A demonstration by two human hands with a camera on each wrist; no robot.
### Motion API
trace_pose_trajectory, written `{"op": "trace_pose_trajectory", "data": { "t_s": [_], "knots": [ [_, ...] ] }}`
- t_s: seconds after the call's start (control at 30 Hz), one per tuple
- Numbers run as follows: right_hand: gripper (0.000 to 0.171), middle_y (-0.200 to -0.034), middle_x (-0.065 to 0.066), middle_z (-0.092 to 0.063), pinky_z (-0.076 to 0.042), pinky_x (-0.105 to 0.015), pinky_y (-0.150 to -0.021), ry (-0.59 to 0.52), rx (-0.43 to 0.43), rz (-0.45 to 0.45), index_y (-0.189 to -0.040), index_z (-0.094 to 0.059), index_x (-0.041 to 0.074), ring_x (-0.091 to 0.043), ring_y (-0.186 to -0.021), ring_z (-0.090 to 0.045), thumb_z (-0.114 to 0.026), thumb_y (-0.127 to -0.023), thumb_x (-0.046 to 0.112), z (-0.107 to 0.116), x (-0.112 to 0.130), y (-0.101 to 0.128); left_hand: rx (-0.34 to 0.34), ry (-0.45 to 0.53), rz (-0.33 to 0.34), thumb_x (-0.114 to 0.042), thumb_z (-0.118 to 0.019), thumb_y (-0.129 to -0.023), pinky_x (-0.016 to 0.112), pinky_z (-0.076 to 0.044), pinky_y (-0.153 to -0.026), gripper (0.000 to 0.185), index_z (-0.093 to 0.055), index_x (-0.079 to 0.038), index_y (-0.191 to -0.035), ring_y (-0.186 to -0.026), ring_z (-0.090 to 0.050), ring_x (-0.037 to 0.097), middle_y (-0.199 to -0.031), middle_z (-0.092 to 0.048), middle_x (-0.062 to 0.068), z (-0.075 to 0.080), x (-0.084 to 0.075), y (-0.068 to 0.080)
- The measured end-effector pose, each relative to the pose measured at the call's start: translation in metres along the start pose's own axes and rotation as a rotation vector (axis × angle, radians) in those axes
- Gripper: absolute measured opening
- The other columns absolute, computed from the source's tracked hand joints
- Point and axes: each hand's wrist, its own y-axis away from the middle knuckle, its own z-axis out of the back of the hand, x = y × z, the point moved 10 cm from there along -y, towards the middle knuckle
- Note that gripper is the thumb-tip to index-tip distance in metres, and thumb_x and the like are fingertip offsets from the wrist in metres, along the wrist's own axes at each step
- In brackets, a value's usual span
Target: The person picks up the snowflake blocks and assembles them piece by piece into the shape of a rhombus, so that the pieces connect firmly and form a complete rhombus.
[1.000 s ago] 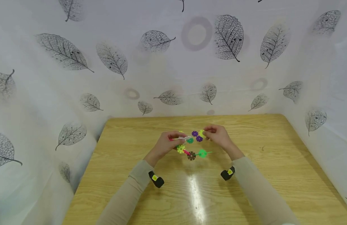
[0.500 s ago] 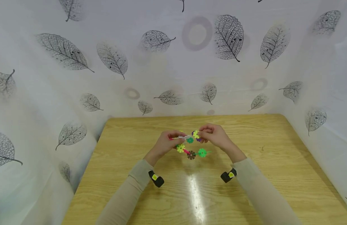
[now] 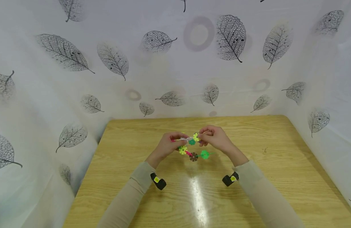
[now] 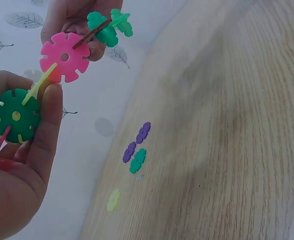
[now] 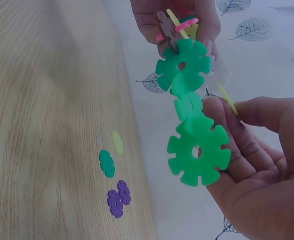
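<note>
Both hands grip a chain of snowflake discs (image 3: 192, 148) above the wooden table (image 3: 278, 158); left hand (image 3: 166, 146) and right hand (image 3: 216, 139) pinch opposite ends, its length running between them.

A chain of interlocked colourful snowflake discs (image 3: 192, 147) hangs above the table.

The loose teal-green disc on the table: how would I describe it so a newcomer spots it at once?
Start at the wooden table, then look near its far edge below the two hands. Four small notched discs lie there: the teal-green disc sits between the pale yellow disc and the joined purple pair. It is the only loose green piece.
</note>
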Motion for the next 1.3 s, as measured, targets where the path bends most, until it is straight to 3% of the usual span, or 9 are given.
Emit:
{"op": "trace_pose_trajectory", "data": {
  "t_s": [0.23, 0.53, 0.7, 0.83, 1.03, 1.3],
  "knots": [
    [0.03, -0.084, -0.011, -0.075, -0.061, -0.035, -0.069, -0.037, 0.004, -0.008, -0.113, -0.061, -0.003, -0.042, -0.084, -0.071, -0.067, -0.097, 0.022, -0.003, 0.003, 0.003, -0.003, 0.007, -0.012, -0.015, -0.071, -0.092, 0.03, -0.06, -0.06, 0.023, -0.073, -0.006, -0.113, -0.066, -0.064, 0.01, -0.113, -0.068, 0.025, 0.0, 0.001, 0.0],
    [0.03, -0.091, -0.026, -0.073, -0.062, -0.04, -0.072, -0.08, 0.012, -0.014, -0.113, -0.059, -0.004, -0.038, -0.083, -0.073, -0.066, -0.097, 0.021, -0.007, 0.0, 0.002, -0.003, 0.014, -0.023, -0.017, -0.071, -0.093, 0.032, -0.06, -0.061, 0.021, -0.073, -0.007, -0.111, -0.066, -0.064, 0.012, -0.105, -0.071, 0.019, -0.001, 0.0, -0.001],
    [0.032, -0.092, -0.023, -0.074, -0.059, -0.054, -0.079, -0.071, 0.06, -0.016, -0.117, -0.058, -0.003, -0.035, -0.082, -0.073, -0.065, -0.098, 0.022, -0.012, -0.002, 0.001, -0.011, 0.023, -0.017, -0.016, -0.071, -0.092, 0.03, -0.059, -0.06, 0.021, -0.074, -0.006, -0.111, -0.066, -0.064, 0.011, -0.107, -0.072, 0.02, 0.0, 0.0, -0.001],
    [0.03, -0.09, -0.016, -0.076, -0.06, -0.051, -0.077, -0.053, 0.089, -0.012, -0.116, -0.058, -0.002, -0.032, -0.081, -0.074, -0.065, -0.098, 0.021, -0.014, -0.001, 0.002, -0.005, 0.034, -0.033, -0.013, -0.071, -0.091, 0.026, -0.057, -0.059, 0.019, -0.074, -0.005, -0.109, -0.066, -0.064, 0.01, -0.11, -0.07, 0.025, -0.002, -0.002, -0.001],
    [0.023, -0.095, -0.027, -0.072, -0.057, -0.058, -0.082, -0.101, 0.099, 0.006, -0.111, -0.057, -0.005, -0.031, -0.079, -0.074, -0.062, -0.099, 0.014, -0.017, 0.001, 0.005, -0.018, 0.004, -0.09, -0.009, -0.071, -0.09, 0.025, -0.053, -0.057, 0.014, -0.075, -0.003, -0.102, -0.066, -0.058, 0.008, -0.099, -0.072, 0.02, -0.001, -0.007, 0.0],
    [0.02, -0.1, -0.037, -0.068, -0.062, -0.045, -0.077, -0.141, 0.122, 0.018, -0.107, -0.055, -0.007, -0.03, -0.078, -0.074, -0.061, -0.099, 0.009, -0.02, 0.004, 0.007, -0.028, -0.023, -0.131, -0.009, -0.072, -0.089, 0.025, -0.051, -0.057, 0.01, -0.075, -0.005, -0.098, -0.071, -0.059, 0.011, -0.091, -0.074, 0.006, -0.003, -0.013, -0.001]
  ]
}}
